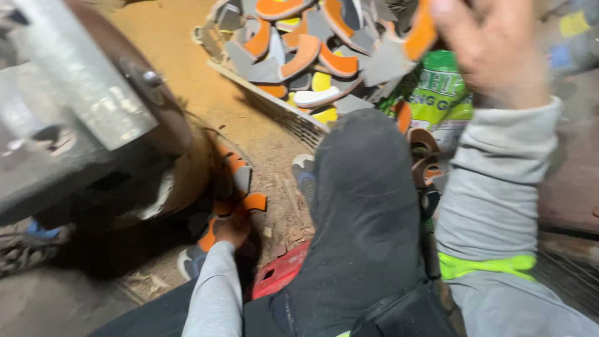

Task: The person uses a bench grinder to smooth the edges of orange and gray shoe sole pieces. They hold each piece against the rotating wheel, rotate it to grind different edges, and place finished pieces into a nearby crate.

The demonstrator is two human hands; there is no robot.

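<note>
The right hand (493, 47) is raised high, fingers curled shut, grey sleeve bent. The left hand (232, 229) reaches low, fingers closed, arm stretched forward.

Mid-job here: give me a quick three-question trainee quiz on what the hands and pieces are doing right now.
1. True or false: the right hand is raised and grips an orange piece.
2. Where is the left hand? A) low beside the machine wheel, on an orange curved piece; B) on the green bag.
3. What holds the heap of orange, grey and yellow pieces?
Key: 1 true; 2 A; 3 the crate.
</note>
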